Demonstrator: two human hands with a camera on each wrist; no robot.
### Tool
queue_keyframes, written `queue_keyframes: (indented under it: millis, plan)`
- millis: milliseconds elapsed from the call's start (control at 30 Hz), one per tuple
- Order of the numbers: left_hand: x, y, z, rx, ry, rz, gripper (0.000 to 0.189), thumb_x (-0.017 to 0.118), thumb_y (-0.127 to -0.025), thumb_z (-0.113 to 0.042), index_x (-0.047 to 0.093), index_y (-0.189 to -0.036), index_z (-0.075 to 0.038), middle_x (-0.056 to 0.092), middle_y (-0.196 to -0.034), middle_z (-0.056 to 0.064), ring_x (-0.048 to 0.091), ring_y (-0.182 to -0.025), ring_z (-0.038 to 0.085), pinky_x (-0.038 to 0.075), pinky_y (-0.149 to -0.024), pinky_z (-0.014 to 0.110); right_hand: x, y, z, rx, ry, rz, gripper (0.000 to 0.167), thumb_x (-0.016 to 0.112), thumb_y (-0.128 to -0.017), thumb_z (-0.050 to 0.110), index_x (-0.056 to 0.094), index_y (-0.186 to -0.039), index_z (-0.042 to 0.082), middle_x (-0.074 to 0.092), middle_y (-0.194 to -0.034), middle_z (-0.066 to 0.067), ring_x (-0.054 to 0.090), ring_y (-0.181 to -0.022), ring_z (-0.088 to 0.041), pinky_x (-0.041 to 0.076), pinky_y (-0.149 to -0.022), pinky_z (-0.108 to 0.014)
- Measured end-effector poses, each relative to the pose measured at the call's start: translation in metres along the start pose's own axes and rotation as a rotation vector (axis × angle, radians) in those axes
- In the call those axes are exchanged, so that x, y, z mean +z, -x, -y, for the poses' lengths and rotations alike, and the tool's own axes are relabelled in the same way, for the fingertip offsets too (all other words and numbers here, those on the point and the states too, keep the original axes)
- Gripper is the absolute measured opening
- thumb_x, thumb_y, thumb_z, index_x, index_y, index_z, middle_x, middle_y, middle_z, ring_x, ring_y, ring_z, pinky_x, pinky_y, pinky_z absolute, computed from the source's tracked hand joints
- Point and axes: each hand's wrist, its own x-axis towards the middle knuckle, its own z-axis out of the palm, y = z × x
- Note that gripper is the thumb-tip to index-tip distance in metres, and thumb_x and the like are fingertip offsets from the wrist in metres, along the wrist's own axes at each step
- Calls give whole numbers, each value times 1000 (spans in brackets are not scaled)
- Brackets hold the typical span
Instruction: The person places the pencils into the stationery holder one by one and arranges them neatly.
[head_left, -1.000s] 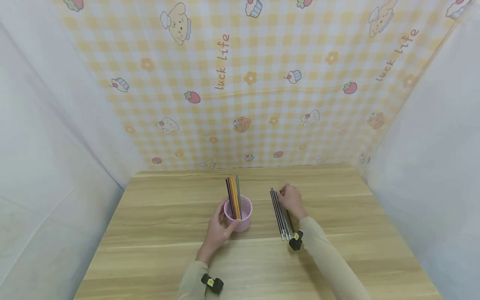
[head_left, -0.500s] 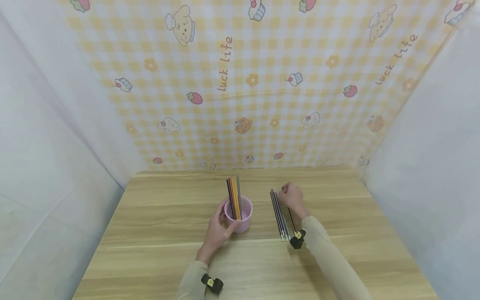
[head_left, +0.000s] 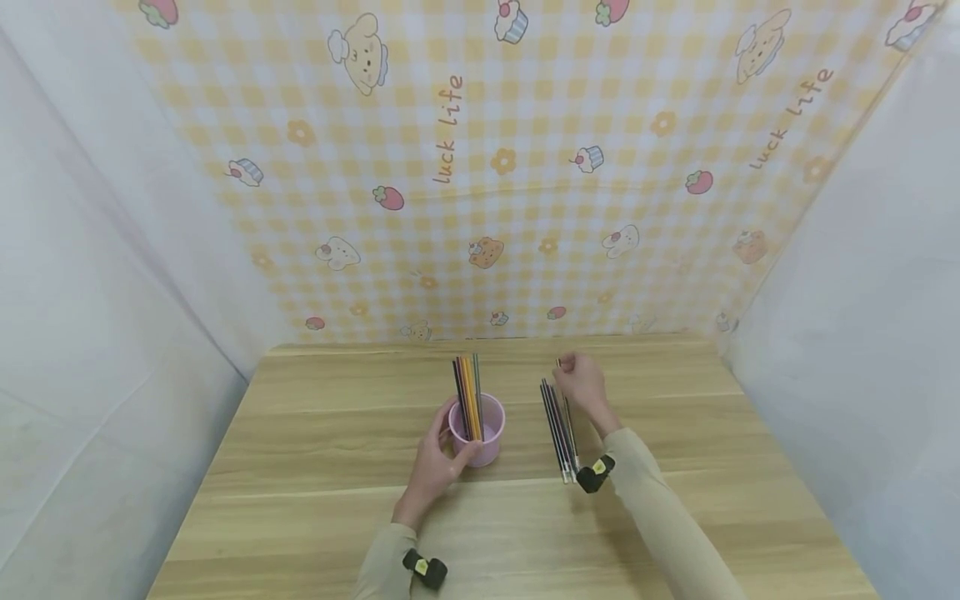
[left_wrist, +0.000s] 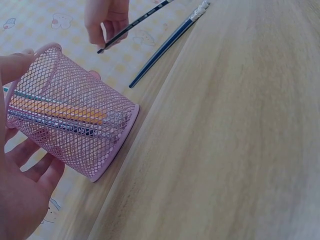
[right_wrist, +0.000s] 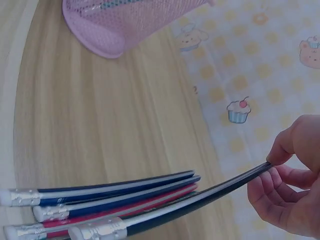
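My left hand (head_left: 435, 468) grips a pink mesh pencil cup (left_wrist: 75, 112), thumb on the near rim and fingers round its far side. Several pencils (head_left: 468, 396) stand in the cup, leaning to the left, orange and dark ones among them. To the right, my right hand (head_left: 584, 387) pinches a black pencil (right_wrist: 195, 202) at its far tip, between thumb and fingers. That tip is raised, and the white eraser end points back toward me. Beside it lie several loose pencils (head_left: 555, 433), including blue pencils (right_wrist: 120, 188) and a red pencil (right_wrist: 120, 212), side by side.
A wooden table (head_left: 337, 500) lies under everything. Behind it rises a yellow checked cloth (head_left: 480, 208) with cartoon prints, and white sheets (head_left: 97, 292) hang at both sides. Black camera straps (head_left: 425, 569) sit on both wrists.
My right hand has drawn one black pencil from the loose pencils and raised its far tip, shifting slightly away from me. My left hand and the cup have stayed in place.
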Motion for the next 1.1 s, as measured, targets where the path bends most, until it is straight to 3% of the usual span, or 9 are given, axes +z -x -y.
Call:
queue_keyframes:
  millis: [600,867,1100]
  plan:
    - [1,1,0,18,-20,-10,82,81,-86,-16,38,-155,-14,51,-150,19,52,-136,38,43,-115,57,-18,7,35,-108,-71,-52,33,58,-92,13,62,-120,-4,69,-109,-22,71,-97,-36,62,-80,-44]
    - [1,1,-1,24,-11,-12,83,82,-84,-13,38,-155,-13,52,-149,19,53,-135,39,43,-115,55,-26,13,55,-122,-134,-59,33,58,-93,12,59,-123,-2,67,-114,-21,70,-101,-37,62,-83,-43]
    - [2,1,1,27,7,-19,83,81,-83,-4,38,-154,-6,51,-148,24,52,-135,42,42,-114,59,-37,18,73,-163,-189,-68,32,60,-93,11,59,-123,-1,67,-114,-21,70,-101,-38,64,-76,-38]
